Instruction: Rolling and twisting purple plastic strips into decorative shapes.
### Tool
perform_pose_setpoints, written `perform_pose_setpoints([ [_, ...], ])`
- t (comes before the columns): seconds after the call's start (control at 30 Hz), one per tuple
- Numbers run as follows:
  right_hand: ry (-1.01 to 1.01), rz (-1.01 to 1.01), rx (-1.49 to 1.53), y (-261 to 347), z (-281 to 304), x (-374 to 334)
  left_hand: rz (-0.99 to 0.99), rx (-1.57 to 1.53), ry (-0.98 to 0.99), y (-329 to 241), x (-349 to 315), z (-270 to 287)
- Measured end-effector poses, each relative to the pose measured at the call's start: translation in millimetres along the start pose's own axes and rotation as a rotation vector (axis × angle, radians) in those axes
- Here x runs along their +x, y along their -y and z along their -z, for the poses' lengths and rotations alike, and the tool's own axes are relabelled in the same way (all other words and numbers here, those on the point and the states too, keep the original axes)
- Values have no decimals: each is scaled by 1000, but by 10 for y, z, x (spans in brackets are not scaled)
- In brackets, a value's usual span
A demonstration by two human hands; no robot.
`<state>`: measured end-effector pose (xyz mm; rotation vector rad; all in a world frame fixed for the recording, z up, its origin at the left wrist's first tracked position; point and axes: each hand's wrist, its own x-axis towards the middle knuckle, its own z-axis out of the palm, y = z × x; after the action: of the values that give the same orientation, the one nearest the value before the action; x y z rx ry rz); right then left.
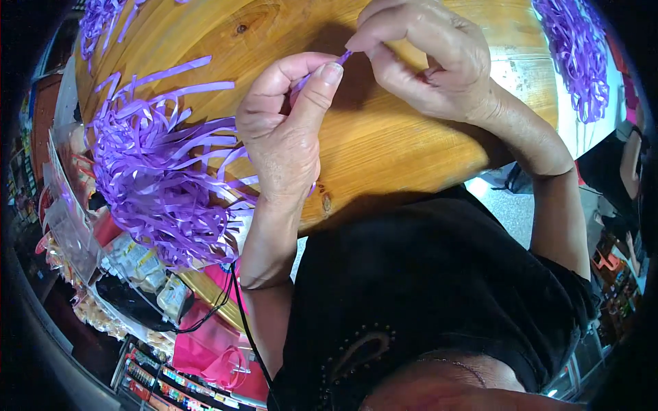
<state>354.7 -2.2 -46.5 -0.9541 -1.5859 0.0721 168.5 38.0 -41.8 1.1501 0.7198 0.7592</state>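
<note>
Above the wooden table, my left hand (288,123) pinches a thin purple ribbon (345,59) between thumb and forefinger. My right hand (435,58) is closed on the ribbon's other end, its thumb and forefinger pressed together just up and to the right. Only a short twisted length shows between the two hands; the rest is hidden in my left fingers. Beside my left wrist lies a large heap of shiny purple ribbon strips (154,171), some of them trailing under that hand.
The round-edged wooden table (384,157) spans the view's upper part. A purple bunch (579,61) hangs over a white surface at the right. Plastic bags (137,264), a pink bag (205,356) and a black cable (243,322) lie at the lower left. Another person (613,164) is at the right edge.
</note>
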Motion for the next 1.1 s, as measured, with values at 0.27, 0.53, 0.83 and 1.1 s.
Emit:
perform_pose_setpoints([
  [0.27, 184, -294, -201, 477, 114, 188, 7, -20, -17, -10, 22, 33],
  [0.53, -97, 932, -376, -339, -89, 182, -8, -8, -12, -42, 23, -58],
  [0.83, 464, 117, -536, 380, 100, 176, -225, 129, 41, -45, 9, 25],
  [1.1, -87, -347, -63, 132, 639, 185, -392, 454, 107, -177, 6, 134],
])
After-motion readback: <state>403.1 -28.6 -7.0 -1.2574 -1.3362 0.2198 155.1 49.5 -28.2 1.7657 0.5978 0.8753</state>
